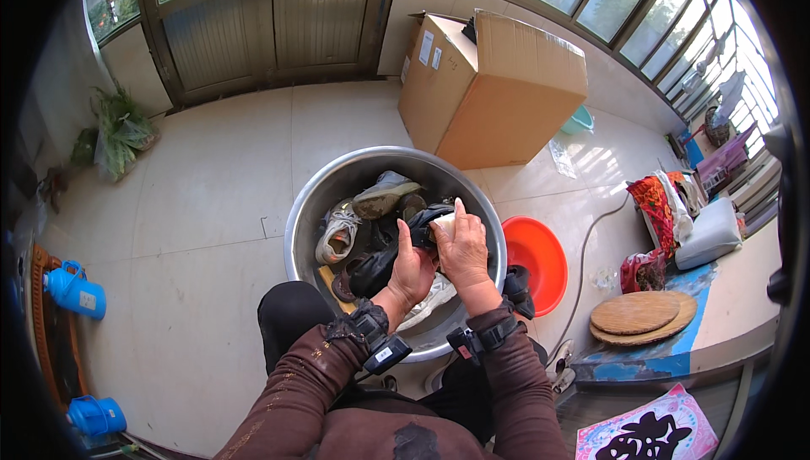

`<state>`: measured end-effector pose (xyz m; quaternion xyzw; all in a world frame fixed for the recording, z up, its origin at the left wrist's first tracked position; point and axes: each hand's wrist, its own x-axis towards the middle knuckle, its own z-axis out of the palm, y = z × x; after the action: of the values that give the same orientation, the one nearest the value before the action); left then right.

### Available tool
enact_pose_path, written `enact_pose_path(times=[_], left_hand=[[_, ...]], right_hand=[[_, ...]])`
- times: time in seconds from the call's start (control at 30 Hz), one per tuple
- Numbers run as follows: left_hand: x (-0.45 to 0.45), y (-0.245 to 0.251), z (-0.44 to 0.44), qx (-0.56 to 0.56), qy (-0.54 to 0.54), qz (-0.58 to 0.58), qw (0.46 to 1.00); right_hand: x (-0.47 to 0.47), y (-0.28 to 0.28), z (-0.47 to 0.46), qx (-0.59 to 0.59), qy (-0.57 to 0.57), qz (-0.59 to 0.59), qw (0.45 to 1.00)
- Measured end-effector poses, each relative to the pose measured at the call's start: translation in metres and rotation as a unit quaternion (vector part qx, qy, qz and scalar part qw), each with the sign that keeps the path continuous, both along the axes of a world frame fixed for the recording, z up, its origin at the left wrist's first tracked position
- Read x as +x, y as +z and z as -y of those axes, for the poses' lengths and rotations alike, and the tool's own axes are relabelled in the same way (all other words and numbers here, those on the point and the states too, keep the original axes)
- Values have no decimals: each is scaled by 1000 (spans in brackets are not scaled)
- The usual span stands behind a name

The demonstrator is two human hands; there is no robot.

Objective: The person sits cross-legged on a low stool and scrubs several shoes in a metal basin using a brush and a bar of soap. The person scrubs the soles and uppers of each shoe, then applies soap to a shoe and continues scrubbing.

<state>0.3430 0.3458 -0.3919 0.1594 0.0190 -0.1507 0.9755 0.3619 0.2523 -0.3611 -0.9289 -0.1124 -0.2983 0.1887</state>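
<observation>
A large round metal basin (296,207) with several shoes stands between my knees. Over its middle, my left hand (411,273) supports a black shoe (380,270), thumb raised. My right hand (465,248) holds a pale block (445,225), perhaps soap, against dark material at the shoe's upper end. A white-grey sneaker (340,231) leans at the basin's left, beside a grey shoe (384,194) with a dirty sole. A white shoe (433,302) lies below my hands, partly hidden by them. The end of a wooden piece (335,287) shows at the lower left inside the basin.
An orange-red plastic basin (554,264) stands right of the metal one, with dark shoes (517,289) between. Beyond is a large cardboard box (512,106). A cable (585,245) crosses the floor at right, near round wooden boards (639,314). Blue thermos flasks (76,289) are at left.
</observation>
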Motion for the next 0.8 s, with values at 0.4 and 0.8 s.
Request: enact_pose_path(times=[0.4, 0.8], left_hand=[[-1, 2, -8, -82, -62, -1, 995], [-5, -11, 0, 94, -52, 33, 994]], right_hand=[[-5, -9, -5, -29, 157, 97, 982], [-3, 7, -1, -139, 111, 17, 984]])
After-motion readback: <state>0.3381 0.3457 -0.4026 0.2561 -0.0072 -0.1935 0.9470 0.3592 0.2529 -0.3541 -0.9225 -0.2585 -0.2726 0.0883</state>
